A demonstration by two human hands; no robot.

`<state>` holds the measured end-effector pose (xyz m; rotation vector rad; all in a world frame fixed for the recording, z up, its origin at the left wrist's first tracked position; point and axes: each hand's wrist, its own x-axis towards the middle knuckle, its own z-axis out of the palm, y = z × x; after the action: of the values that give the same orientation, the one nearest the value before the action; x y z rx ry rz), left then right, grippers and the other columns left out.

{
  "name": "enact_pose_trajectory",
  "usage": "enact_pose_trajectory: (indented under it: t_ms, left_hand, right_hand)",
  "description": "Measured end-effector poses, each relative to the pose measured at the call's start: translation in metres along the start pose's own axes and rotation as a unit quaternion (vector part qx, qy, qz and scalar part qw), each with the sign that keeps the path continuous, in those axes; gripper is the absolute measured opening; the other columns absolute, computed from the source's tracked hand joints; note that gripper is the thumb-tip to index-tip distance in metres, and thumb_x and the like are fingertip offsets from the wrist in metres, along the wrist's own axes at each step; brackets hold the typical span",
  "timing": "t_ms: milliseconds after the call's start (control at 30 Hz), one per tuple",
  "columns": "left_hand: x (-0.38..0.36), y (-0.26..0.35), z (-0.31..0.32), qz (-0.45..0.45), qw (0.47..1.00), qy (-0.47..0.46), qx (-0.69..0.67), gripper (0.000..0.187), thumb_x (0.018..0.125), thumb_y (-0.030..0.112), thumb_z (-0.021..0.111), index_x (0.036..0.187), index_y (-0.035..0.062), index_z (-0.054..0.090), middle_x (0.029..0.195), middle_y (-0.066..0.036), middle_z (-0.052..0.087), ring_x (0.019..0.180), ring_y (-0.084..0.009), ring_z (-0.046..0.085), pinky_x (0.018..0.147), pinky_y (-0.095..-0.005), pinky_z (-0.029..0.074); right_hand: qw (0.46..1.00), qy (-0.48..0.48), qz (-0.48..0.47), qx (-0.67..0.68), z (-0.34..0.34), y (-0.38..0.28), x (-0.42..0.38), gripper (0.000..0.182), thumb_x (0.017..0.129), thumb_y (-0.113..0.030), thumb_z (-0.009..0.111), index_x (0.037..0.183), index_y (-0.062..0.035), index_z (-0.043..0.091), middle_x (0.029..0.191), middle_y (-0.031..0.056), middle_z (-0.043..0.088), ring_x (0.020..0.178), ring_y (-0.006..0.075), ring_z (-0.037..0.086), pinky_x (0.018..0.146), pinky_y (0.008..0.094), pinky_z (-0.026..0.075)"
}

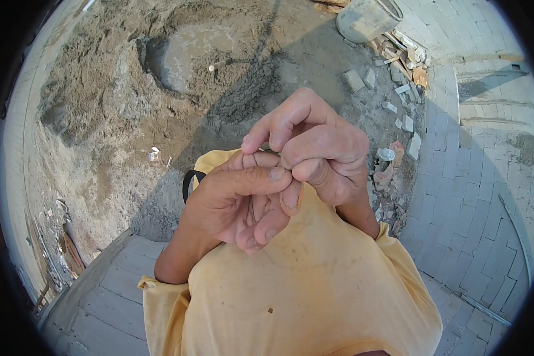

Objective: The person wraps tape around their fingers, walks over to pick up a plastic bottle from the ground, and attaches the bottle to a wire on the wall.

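Observation:
My left hand (237, 199) is in front of the yellow shirt, palm turned partly up. Its thumb presses toward the index finger, and the other fingers curl loosely below. My right hand (323, 145) meets it from the right, thumb and index finger pinched together right at the left thumb tip. The fingertips of both hands touch. Whatever sits between them, if anything, is too small or too hidden to make out. Below the hands hangs the yellow shirt (296, 279), with a small dark spot on it.
Ahead lies a heap of wet sand or mortar (107, 77) with a water-filled hollow (199, 50). A pale-ended stick (219, 64) lies there. A grey bucket (369, 19) stands back right. Broken blocks (354, 81) and rubbish line the block wall (457, 196) at right.

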<state>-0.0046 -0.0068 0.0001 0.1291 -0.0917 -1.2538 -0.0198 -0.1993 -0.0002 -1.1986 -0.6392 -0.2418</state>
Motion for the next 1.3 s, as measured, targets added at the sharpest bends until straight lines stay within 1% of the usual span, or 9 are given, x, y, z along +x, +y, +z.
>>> enact_pose_trajectory:
  t_ms: [67, 300, 500, 567, 667, 767, 900, 1200, 1300]
  left_hand:
    - [-0.001, 0.0, -0.001, 0.008, 1.0, 0.014, 0.01, 0.028, 0.11, 0.015, 0.057, 0.099, -0.0063, 0.072, 0.063, -0.019, 0.067, 0.037, -0.0187, 0.057, 0.034, -0.0252, 0.043]
    - [-0.004, 0.006, -0.004, -0.007, 1.0, 0.017, 0.024, 0.026, 0.106, 0.014, 0.06, 0.097, -0.0072, 0.073, 0.061, -0.017, 0.067, 0.036, -0.0188, 0.059, 0.032, -0.0253, 0.042]
    - [-0.002, 0.009, -0.005, 0.012, 0.997, 0.049, 0.054, 0.026, 0.105, 0.013, 0.061, 0.094, -0.0061, 0.074, 0.06, -0.017, 0.067, 0.036, -0.0185, 0.058, 0.033, -0.0254, 0.042]
    - [-0.002, 0.01, -0.003, 0.01, 0.997, 0.05, 0.055, 0.026, 0.106, 0.014, 0.061, 0.096, -0.0058, 0.075, 0.062, -0.016, 0.067, 0.038, -0.0182, 0.059, 0.034, -0.0249, 0.044]
    - [0.002, 0.005, 0.006, 0.025, 0.994, 0.065, 0.082, 0.027, 0.107, 0.014, 0.059, 0.098, -0.0077, 0.072, 0.063, -0.017, 0.066, 0.039, -0.0177, 0.058, 0.035, -0.0255, 0.044]
    - [0.008, 0.003, 0.004, 0.06, 0.99, 0.069, 0.103, 0.029, 0.11, 0.015, 0.058, 0.1, -0.0094, 0.069, 0.063, -0.018, 0.065, 0.039, -0.0174, 0.056, 0.035, -0.0262, 0.043]
    - [0.01, 0.001, 0.002, 0.078, 0.987, 0.069, 0.122, 0.029, 0.112, 0.017, 0.058, 0.105, -0.0095, 0.068, 0.061, -0.017, 0.064, 0.04, -0.017, 0.056, 0.036, -0.0259, 0.043]
    - [0.009, -0.001, -0.002, 0.067, 0.994, 0.032, 0.076, 0.033, 0.113, 0.02, 0.059, 0.105, -0.0108, 0.069, 0.062, -0.018, 0.066, 0.038, -0.017, 0.056, 0.035, -0.0257, 0.044]
    - [0.008, -0.003, 0.005, 0.066, 0.994, 0.068, 0.055, 0.033, 0.113, 0.019, 0.058, 0.104, -0.0111, 0.069, 0.061, -0.018, 0.066, 0.039, -0.0175, 0.058, 0.035, -0.0255, 0.044]
  right_hand:
    - [0.992, -0.035, -0.009, -0.122, 0.0, -0.01, 0.006, 0.015, 0.104, -0.015, 0.075, 0.102, -0.0004, 0.074, 0.103, 0.0121, 0.062, 0.099, 0.0276, 0.072, 0.085, 0.0396, 0.064]
    - [0.985, -0.035, -0.006, -0.167, 0.005, -0.012, 0.008, 0.011, 0.102, -0.011, 0.077, 0.098, -0.0004, 0.074, 0.102, 0.0128, 0.064, 0.097, 0.0276, 0.074, 0.08, 0.0355, 0.065]
    - [0.991, -0.029, -0.008, -0.131, 0.004, -0.001, 0.006, 0.01, 0.103, -0.01, 0.075, 0.101, -0.0002, 0.074, 0.103, 0.0143, 0.064, 0.099, 0.0277, 0.074, 0.081, 0.0376, 0.065]
    - [0.994, -0.015, 0.033, -0.101, 0.007, 0.001, 0.004, 0.036, 0.114, -0.03, 0.063, 0.095, -0.0002, 0.068, 0.1, 0.0151, 0.06, 0.102, 0.0345, 0.072, 0.092, 0.0508, 0.063]
    - [0.994, 0.027, 0.085, 0.056, 0.005, 0.018, -0.006, 0.038, 0.116, -0.036, 0.057, 0.096, -0.0045, 0.064, 0.105, 0.0132, 0.058, 0.111, 0.0328, 0.067, 0.103, 0.0537, 0.058]
    - [0.972, 0.063, 0.095, 0.203, 0.013, 0.024, -0.003, 0.041, 0.117, -0.039, 0.056, 0.1, -0.002, 0.065, 0.111, 0.0126, 0.058, 0.113, 0.0276, 0.062, 0.102, 0.0474, 0.053]
    - [0.973, 0.043, 0.11, 0.199, 0.009, 0.027, -0.003, 0.044, 0.116, -0.042, 0.056, 0.099, -0.0032, 0.065, 0.112, 0.0128, 0.057, 0.119, 0.0279, 0.06, 0.104, 0.0471, 0.052]
    - [0.982, 0.028, 0.079, 0.167, 0.005, 0.028, -0.004, 0.036, 0.116, -0.035, 0.059, 0.103, -0.0021, 0.066, 0.109, 0.0121, 0.06, 0.109, 0.0277, 0.065, 0.1, 0.0458, 0.055]
    - [0.986, 0.018, 0.07, 0.153, 0.005, 0.026, -0.004, 0.034, 0.115, -0.034, 0.06, 0.102, -0.0027, 0.067, 0.107, 0.0118, 0.06, 0.108, 0.0276, 0.065, 0.099, 0.0458, 0.055]
